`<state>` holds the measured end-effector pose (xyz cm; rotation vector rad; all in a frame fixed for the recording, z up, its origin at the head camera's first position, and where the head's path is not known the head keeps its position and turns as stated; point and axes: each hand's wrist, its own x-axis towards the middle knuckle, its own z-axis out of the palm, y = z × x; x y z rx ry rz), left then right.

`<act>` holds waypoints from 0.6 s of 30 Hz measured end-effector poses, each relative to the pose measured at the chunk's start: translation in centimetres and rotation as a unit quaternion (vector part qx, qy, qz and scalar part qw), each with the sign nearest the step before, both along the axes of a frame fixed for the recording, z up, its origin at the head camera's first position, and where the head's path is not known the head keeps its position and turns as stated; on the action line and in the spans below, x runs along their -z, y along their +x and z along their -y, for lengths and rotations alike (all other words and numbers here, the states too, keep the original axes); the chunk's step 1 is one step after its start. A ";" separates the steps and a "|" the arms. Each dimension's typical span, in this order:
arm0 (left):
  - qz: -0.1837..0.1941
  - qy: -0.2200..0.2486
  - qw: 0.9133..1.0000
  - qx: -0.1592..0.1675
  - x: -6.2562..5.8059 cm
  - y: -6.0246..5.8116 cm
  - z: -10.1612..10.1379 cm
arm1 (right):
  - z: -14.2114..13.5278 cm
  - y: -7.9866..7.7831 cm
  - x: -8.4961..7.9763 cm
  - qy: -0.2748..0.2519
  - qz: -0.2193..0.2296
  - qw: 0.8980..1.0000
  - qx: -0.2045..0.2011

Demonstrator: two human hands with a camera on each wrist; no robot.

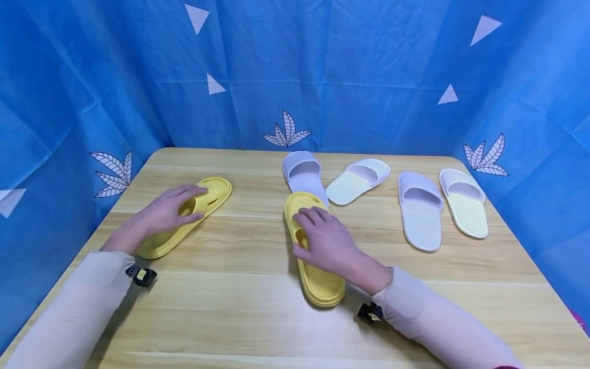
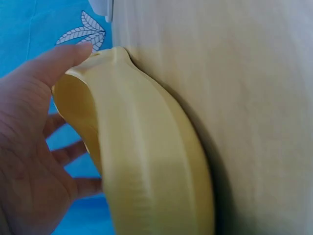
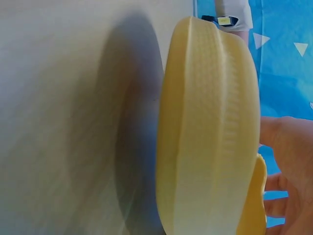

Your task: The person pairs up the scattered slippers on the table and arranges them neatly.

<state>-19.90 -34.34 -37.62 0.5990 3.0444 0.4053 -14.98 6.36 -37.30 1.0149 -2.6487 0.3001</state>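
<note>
Both hands are at yellow slippers on the wooden table. At the left, a yellow slipper [image 1: 217, 189] lies at a slant, toe to the upper right. My left hand [image 1: 163, 209] is over its upper, thumb and fingers spread apart; the left wrist view shows the thumb [image 2: 80, 53] right at the upper's edge. In the middle, a second yellow slipper [image 1: 324, 287] has its toe pointing away and overlaps a lavender slipper [image 1: 301, 174]. Across its upper lies my right hand [image 1: 329, 243], fingers loosely bent. The right wrist view shows the slipper's side [image 3: 210, 122], hiding the thumb's tip.
A pale slipper [image 1: 345, 188] lies slanted at the back. Toward the right side are a lavender slipper [image 1: 421, 220] and a cream slipper [image 1: 467, 210]. Blue curtains [image 1: 378, 102] surround the back and sides of the wooden table [image 1: 221, 307].
</note>
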 end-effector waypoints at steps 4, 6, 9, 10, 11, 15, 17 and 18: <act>-0.002 -0.009 1.000 0.011 0.2 0.3 0.0 | 1.0 -0.3 0.0 0.005 -0.003 1.000 0.000; -0.003 -0.014 1.000 0.006 0.2 0.5 0.0 | 1.5 -0.4 0.0 0.007 -0.002 1.000 -0.002; -0.004 -0.020 1.000 0.002 0.2 0.5 -0.1 | 2.2 -0.5 -0.2 0.014 0.003 1.000 -0.003; -0.003 -0.023 1.000 0.003 0.2 0.6 -0.1 | 2.5 -0.6 -0.2 0.016 0.006 1.000 -0.004; -0.004 -0.024 1.000 0.004 0.2 0.6 -0.1 | 2.7 -0.6 -0.3 0.017 0.009 1.000 -0.004; -0.005 -0.029 1.000 0.007 0.3 0.5 0.0 | 3.7 -0.7 -0.5 0.019 0.016 1.000 -0.006; -0.006 -0.030 1.000 0.008 0.3 0.5 0.0 | 4.2 -0.8 -0.5 0.019 0.016 1.000 -0.004; -0.006 -0.030 0.999 0.009 0.3 0.5 0.0 | 4.4 -0.9 -0.5 0.019 0.015 1.000 -0.003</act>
